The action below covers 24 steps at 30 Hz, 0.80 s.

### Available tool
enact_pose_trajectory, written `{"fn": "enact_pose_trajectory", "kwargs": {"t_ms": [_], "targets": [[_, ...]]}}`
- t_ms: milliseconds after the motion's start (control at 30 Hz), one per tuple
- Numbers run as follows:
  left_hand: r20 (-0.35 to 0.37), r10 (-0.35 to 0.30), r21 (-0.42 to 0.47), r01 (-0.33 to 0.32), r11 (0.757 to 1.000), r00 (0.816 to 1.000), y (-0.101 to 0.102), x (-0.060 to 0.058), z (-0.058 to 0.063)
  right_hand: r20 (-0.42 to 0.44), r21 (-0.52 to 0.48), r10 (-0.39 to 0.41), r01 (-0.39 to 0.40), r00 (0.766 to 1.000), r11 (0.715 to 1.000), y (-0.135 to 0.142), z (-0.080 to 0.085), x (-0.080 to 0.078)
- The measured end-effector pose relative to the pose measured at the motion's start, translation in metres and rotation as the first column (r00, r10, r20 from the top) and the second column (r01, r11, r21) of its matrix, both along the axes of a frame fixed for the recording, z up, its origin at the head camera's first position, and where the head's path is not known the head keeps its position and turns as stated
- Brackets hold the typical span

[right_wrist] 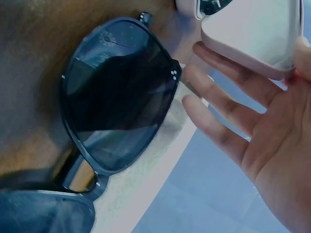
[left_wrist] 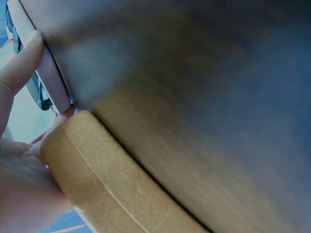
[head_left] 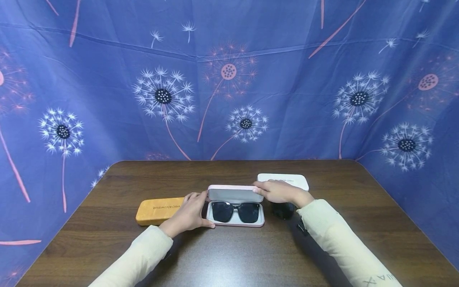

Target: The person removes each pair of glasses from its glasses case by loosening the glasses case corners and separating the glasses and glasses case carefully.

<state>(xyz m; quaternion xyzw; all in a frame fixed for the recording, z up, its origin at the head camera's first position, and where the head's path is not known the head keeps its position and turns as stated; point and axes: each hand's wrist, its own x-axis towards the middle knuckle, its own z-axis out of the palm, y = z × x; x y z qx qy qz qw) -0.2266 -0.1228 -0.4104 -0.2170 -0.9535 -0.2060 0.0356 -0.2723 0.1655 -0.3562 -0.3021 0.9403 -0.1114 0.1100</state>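
Note:
A pink glasses case [head_left: 235, 225] with a pale lining lies open at the middle of the table, black sunglasses [head_left: 222, 211] resting inside. At its left end my left hand [head_left: 190, 210] grips it, thumb [left_wrist: 25, 60] against the front edge and fingers toward the back. My right hand [head_left: 279, 191] pinches the right end of the raised lid [head_left: 229, 194] between thumb and index finger; its other fingers are spread in the right wrist view. Beneath the right hand lies a second pair of sunglasses [right_wrist: 121, 92], partly hidden in the head view.
A mustard-yellow glasses case [head_left: 157, 212], shut, lies left of the pink one, against the left hand in the left wrist view. Behind the right hand is a white case [head_left: 299, 181]. A blue dandelion-print cloth [head_left: 201, 131] hangs behind the wooden table [head_left: 215, 259].

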Motion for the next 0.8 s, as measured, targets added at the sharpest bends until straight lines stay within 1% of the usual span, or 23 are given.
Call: {"fn": "enact_pose_trajectory", "kwargs": {"t_ms": [67, 200, 333, 400, 500, 633, 700, 800], "targets": [[-0.004, -0.005, 0.012, 0.005, 1.0, 1.0, 0.0, 0.0, -0.001, -0.003, -0.005, -0.027, 0.027, 1.0, 1.0, 0.0, -0.001, 0.001], [-0.018, -0.016, 0.03, 0.017, 0.999, 1.0, -0.001, 0.0, -0.001, -0.032, -0.047, -0.04, 0.038, 0.999, 0.998, 0.0, -0.004, 0.001], [-0.029, -0.021, 0.031, 0.022, 0.999, 0.999, -0.002, 0.0, -0.002, -0.124, -0.112, -0.014, 0.0, 0.992, 0.994, -0.001, -0.009, 0.001], [-0.033, -0.022, 0.036, 0.023, 0.999, 0.999, -0.002, 0.0, -0.002, -0.201, -0.129, -0.005, -0.022, 0.98, 0.991, -0.001, -0.01, 0.002], [-0.033, -0.021, 0.047, 0.023, 0.999, 0.999, -0.002, 0.0, -0.003, -0.324, -0.139, -0.001, -0.047, 0.946, 0.989, -0.002, -0.012, 0.004], [-0.033, -0.021, 0.057, 0.023, 0.998, 0.999, -0.002, 0.0, -0.003, -0.474, -0.141, -0.003, -0.072, 0.881, 0.987, -0.003, -0.012, 0.007], [-0.035, -0.019, 0.056, 0.021, 0.998, 0.999, -0.002, 0.0, -0.003, -0.527, -0.141, -0.001, -0.087, 0.85, 0.986, -0.003, -0.012, 0.008], [-0.038, -0.016, 0.05, 0.017, 0.999, 0.999, -0.002, -0.001, -0.003, -0.583, -0.139, 0.007, -0.108, 0.812, 0.984, -0.003, -0.011, 0.01]]}}
